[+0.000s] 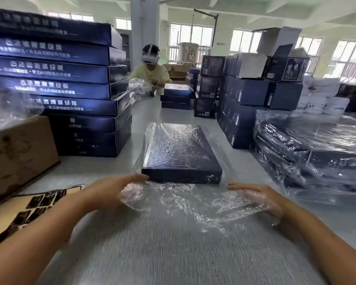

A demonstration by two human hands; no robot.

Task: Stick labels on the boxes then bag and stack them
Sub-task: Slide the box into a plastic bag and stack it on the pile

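**Progress.** One box (181,153) lies flat on the floor (173,254) at 12 o'clock from the hands. It is fully inside a clear bag (183,200). The bag mouth trails loose toward the person and is not yet folded or closed. Whether this box carries a label cannot be told through the film.

**Hands.** The left hand (115,188) has near-straight fingers that rest on the bag mouth and touch the box's near-left corner. The right hand (255,196) has straight fingers under the film at the mouth's right side. Any thumb pinch is hidden.

**Done.** A stack of bagged boxes (317,145) stands at 2 o'clock.

**Left.** A tall stack of unbagged boxes (70,89) stands at 10 o'clock. A label sheet (29,210) lies at 8 o'clock, with most of its labels unused. Judged remaining: close this bag, then stack the box.
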